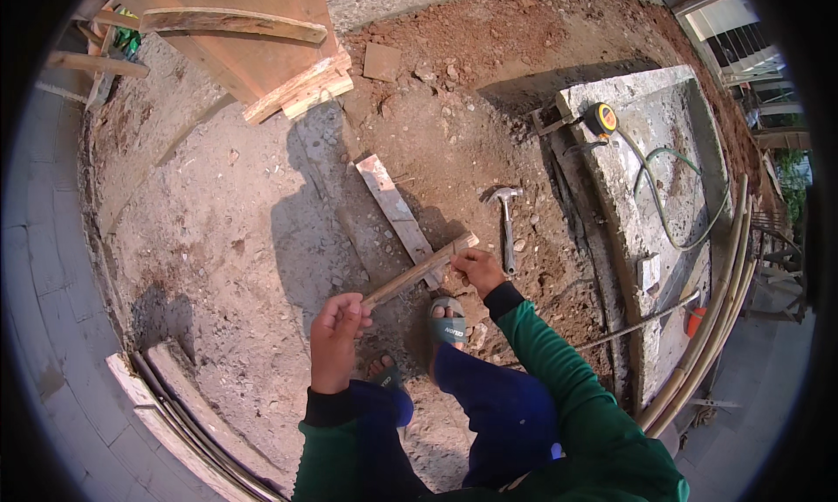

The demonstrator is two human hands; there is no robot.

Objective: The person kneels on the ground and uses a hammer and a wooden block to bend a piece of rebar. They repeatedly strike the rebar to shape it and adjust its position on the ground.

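A short, narrow wooden strip (410, 275) spans between my hands, slanting up to the right. My left hand (336, 334) pinches its lower left end, fingers bent round it. Near the other end, my right hand (480, 271) grips it between thumb and fingers. Beneath the strip, a pale weathered board (393, 207) lies on the ground, its near end by my right sandal (448, 321). Right of the board rests a claw hammer (506, 227) with a metal head and dark grip, touched by neither hand.
A concrete basin (611, 240) on the right carries a yellow-black tape measure (601, 118) and a green hose (650, 183). Bamboo poles (711, 327) lean along it. A wooden panel structure (253, 39) stands upper left. Boards (205, 415) lie lower left. Rubble and soil cover the ground.
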